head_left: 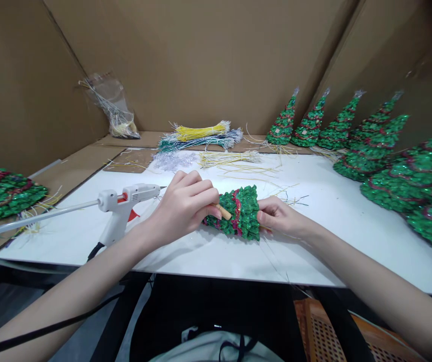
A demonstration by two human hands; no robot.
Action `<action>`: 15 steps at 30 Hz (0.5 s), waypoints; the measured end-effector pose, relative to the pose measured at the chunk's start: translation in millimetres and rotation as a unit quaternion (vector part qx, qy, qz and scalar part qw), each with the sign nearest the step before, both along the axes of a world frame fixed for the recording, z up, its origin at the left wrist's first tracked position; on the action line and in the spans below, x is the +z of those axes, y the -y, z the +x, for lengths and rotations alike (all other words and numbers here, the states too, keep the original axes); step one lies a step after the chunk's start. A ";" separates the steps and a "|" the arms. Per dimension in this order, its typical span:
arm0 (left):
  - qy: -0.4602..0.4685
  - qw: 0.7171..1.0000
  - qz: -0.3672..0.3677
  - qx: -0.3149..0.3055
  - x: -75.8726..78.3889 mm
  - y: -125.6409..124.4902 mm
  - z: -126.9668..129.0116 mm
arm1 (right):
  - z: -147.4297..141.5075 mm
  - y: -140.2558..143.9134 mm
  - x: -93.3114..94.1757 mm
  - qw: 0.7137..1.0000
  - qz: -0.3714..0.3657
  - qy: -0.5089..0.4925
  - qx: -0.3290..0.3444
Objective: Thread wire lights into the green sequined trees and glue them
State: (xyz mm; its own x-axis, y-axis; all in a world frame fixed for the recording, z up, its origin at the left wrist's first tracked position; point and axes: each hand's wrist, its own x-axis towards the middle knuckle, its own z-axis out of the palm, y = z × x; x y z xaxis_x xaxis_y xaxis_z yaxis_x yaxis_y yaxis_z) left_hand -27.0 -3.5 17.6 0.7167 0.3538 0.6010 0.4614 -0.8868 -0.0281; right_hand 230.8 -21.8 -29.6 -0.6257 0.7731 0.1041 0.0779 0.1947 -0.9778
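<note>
A small green tinsel Christmas tree [248, 211] with a dark pink garland lies on its side on the white board, its wide end to the right. My left hand [191, 203] is closed over its narrower part, with a short tan stick [224, 211], wooden-looking, pinched between thumb and fingers against the tinsel. The tree's tip is hidden behind this hand. At the wide end, my right hand [276, 216] grips the tree's rim between thumb and fingers. Thin wires stick out near that end.
A white hot glue gun [115, 211] with a long glue stick stands left of my left hand. Bundles of yellow wire [202, 131] and clear pieces [174, 161] lie behind. Finished-looking trees [281, 123] line the right side; another tree [4, 193] is at left. Cardboard walls [200, 60] enclose the table.
</note>
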 end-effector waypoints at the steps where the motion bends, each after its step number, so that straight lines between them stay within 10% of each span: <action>1: 0.002 1.000 0.002 0.004 -0.5 1.0 0.5 | 0.0 0.1 0.2 1.000 0.001 -0.001 -0.001; 15: 0.022 0.998 0.031 0.042 -5.8 9.9 3.6 | -0.5 2.1 -0.6 1.000 -0.006 -0.006 -0.004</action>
